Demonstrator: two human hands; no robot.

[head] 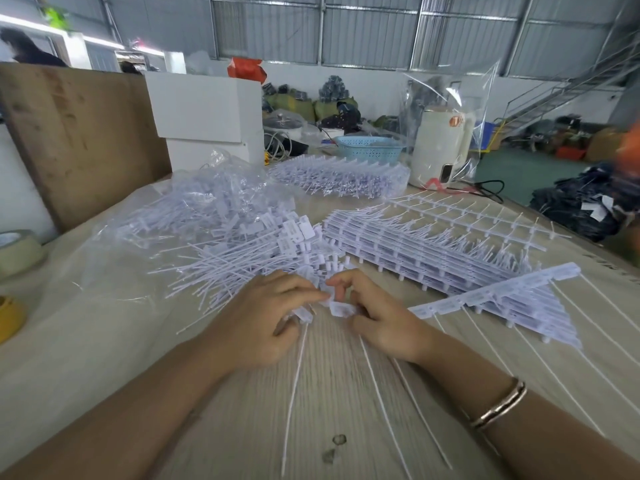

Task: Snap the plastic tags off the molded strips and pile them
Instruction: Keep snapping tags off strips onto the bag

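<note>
Head view is showing both hands meeting at the near end of a molded strip (pixel 485 299) on the table (pixel 329 393): the left hand (pixel 263 317) is pinching one tag (pixel 304 315), the right hand (pixel 377 317) gripping the next block (pixel 341 309). Light, thin plastic — probably stiff at the block, whippy along the tail — so the block is likely the place to hold. The loose pile (pixel 242 258) is lying just beyond.

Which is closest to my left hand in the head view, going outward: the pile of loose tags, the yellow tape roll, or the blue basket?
From the left hand:
1. Pile of loose tags, just beyond the fingers.
2. Yellow tape roll, at the table's left edge.
3. Blue basket, far back, slightly right.
</note>
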